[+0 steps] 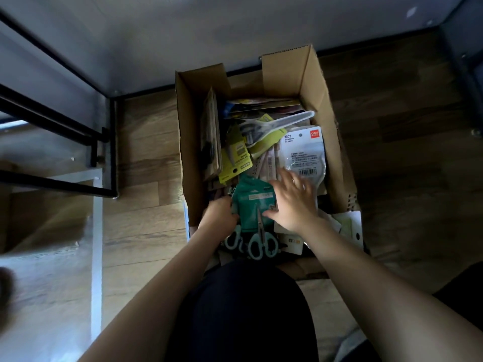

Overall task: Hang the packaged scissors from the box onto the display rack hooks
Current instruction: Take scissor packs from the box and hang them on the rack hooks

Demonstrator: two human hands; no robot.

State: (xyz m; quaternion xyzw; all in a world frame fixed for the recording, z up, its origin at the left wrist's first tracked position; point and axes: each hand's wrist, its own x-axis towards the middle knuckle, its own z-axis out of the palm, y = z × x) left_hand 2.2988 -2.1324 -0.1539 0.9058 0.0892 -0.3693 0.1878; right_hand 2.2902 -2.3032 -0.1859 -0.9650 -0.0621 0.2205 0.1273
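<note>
Both forearms reach down into the cardboard box on the floor, meeting at the teal scissors pack.

Its long axis runs toward me, handles nearest. My left hand grips the pack's left edge; my right hand lies flat and spread, thumb on its right edge. Either could lift.

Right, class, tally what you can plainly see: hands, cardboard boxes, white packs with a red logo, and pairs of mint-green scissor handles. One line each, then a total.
Hands: 2, the left hand gripping the teal pack, and the right hand
Cardboard box: 1
White pack with red logo: 1
Pairs of mint-green scissor handles: 2
Total: 6
</note>
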